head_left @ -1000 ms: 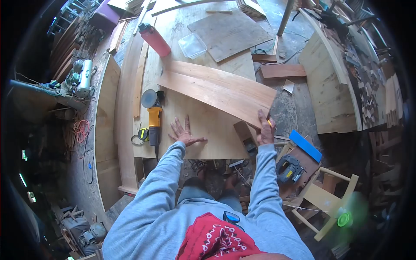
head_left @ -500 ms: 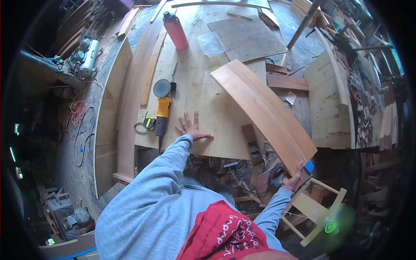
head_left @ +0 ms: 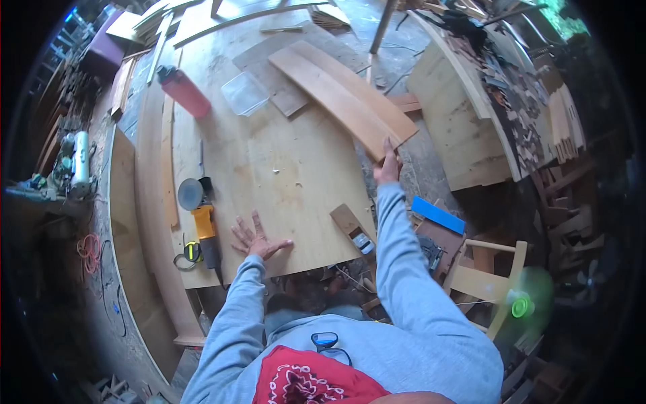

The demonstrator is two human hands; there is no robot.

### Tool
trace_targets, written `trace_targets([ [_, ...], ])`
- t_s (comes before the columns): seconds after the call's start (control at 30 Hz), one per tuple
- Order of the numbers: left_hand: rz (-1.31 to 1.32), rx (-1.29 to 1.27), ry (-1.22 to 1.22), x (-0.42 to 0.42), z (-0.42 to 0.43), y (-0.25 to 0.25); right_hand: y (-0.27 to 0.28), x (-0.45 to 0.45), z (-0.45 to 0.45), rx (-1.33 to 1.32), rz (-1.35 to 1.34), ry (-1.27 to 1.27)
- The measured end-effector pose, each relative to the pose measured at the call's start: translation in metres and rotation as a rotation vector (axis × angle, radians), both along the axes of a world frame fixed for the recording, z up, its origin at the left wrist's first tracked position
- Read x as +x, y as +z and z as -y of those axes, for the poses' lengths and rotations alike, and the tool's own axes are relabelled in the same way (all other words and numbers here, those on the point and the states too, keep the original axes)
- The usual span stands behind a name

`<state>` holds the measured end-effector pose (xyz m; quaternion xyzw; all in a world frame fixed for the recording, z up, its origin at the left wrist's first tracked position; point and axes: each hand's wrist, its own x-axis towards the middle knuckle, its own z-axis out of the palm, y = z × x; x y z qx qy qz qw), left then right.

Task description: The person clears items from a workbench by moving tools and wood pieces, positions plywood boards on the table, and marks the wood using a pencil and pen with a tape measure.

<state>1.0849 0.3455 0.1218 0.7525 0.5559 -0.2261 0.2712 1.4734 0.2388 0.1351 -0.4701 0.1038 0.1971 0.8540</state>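
My left hand [head_left: 258, 240] rests flat on the plywood tabletop [head_left: 289, 215], fingers spread, holding nothing. To its left lie a yellow-and-black angle grinder [head_left: 204, 225] and a yellow tape measure [head_left: 192, 252]. My right hand [head_left: 388, 166] grips the near end of a long, reddish-brown wooden board [head_left: 343, 94], thumb on top. The board reaches away over the table's right side and partly covers a thin grey-brown plywood sheet [head_left: 286, 94]. Whether its far end touches that sheet, I cannot tell. Between my arms, a wooden hand plane [head_left: 346, 221] sits at the table's near right corner.
A pink bottle [head_left: 185, 93] and a clear plastic container [head_left: 245, 93] stand farther back on the table. On the right are a blue-edged piece [head_left: 438, 215], a wooden stool frame [head_left: 481, 283] and a green spinning fan [head_left: 521, 305]. Upright plywood panels [head_left: 447, 114] flank the table.
My right hand has pushed forward, carrying the board farther away over the table. The camera view has shifted too. My left hand stays spread on the tabletop.
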Motion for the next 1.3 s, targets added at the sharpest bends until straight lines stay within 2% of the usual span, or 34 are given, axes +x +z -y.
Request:
trace_targets([
  [0.07, 0.003, -0.011, -0.002, 0.003, -0.002, 0.001, -0.007, 0.027, -0.041, -0.032, 0.083, 0.092],
  [0.13, 0.005, -0.005, 0.009, 0.000, 0.000, 0.003, -0.013, 0.058, -0.071, -0.141, -0.011, 0.171],
  [0.2, 0.029, 0.001, 0.019, -0.002, 0.001, 0.006, 0.000, 0.078, -0.083, -0.484, 0.087, 0.407],
  [0.27, 0.053, -0.001, 0.021, -0.007, -0.001, 0.005, 0.014, 0.077, -0.095, -1.017, 0.396, 0.448],
  [0.33, 0.079, -0.009, 0.019, -0.007, -0.002, -0.005, 0.011, 0.036, -0.114, -1.124, 0.799, 0.083],
  [0.37, 0.106, 0.001, 0.016, -0.009, -0.001, -0.009, 0.010, 0.020, -0.128, -0.928, 0.822, 0.235],
  [0.43, 0.103, -0.025, 0.018, -0.008, -0.003, -0.001, 0.023, -0.029, -0.181, -0.889, 0.913, 0.387],
  [0.5, 0.103, -0.043, 0.022, -0.007, -0.008, 0.007, 0.032, -0.073, -0.241, -1.057, 1.084, 0.502],
  [0.6, 0.119, -0.037, -0.001, -0.010, -0.008, 0.001, 0.050, -0.108, -0.309, -1.095, 1.128, 0.674],
  [0.8, 0.197, -0.065, 0.018, -0.016, -0.009, -0.002, 0.036, -0.117, -0.384, -1.381, 0.997, 0.931],
  [1.0, 0.204, -0.092, 0.032, -0.016, -0.012, -0.003, 0.020, -0.104, -0.405, -1.349, 1.148, 0.940],
  [1.13, 0.178, -0.088, 0.024, -0.015, -0.013, 0.003, -0.013, -0.096, -0.396, -1.257, 1.256, 0.843],
  [1.2, 0.167, -0.054, 0.008, -0.014, -0.011, -0.002, -0.034, -0.089, -0.383, -1.193, 1.289, 0.786],
  [1.27, 0.154, -0.016, -0.004, -0.012, -0.006, -0.007, -0.025, -0.101, -0.359, -1.206, 1.324, 0.777],
  [1.3, 0.107, -0.018, -0.008, -0.009, -0.007, -0.002, -0.024, -0.103, -0.348, -1.112, 1.301, 0.821],
])
